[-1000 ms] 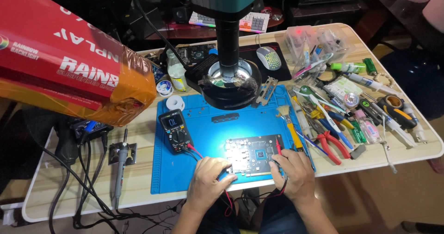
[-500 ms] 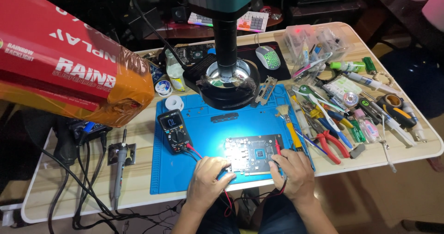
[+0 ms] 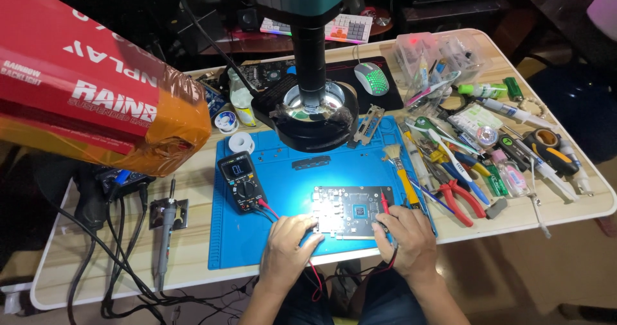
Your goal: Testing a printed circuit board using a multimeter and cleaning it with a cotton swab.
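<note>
A dark circuit board (image 3: 352, 210) lies on the blue work mat (image 3: 283, 177) near the table's front edge. My left hand (image 3: 287, 251) rests at the board's near-left corner, closed on a probe whose red lead trails toward me. My right hand (image 3: 407, 238) sits at the board's right side, gripping a red-tipped probe (image 3: 384, 202) that touches the board, a black lead running off under the wrist. Both leads run from a black multimeter (image 3: 240, 182) standing on the mat's left part.
A microscope column with a ring light (image 3: 313, 110) stands behind the mat. Pliers (image 3: 459, 196), brushes, pens and tubes crowd the right side. A soldering iron (image 3: 165, 220) and cables lie left. A red and orange box (image 3: 96, 94) overhangs the upper left. Mouse (image 3: 372, 78) on a black pad.
Both hands stay on the board with the probes; only a slight shift of the view is visible.
</note>
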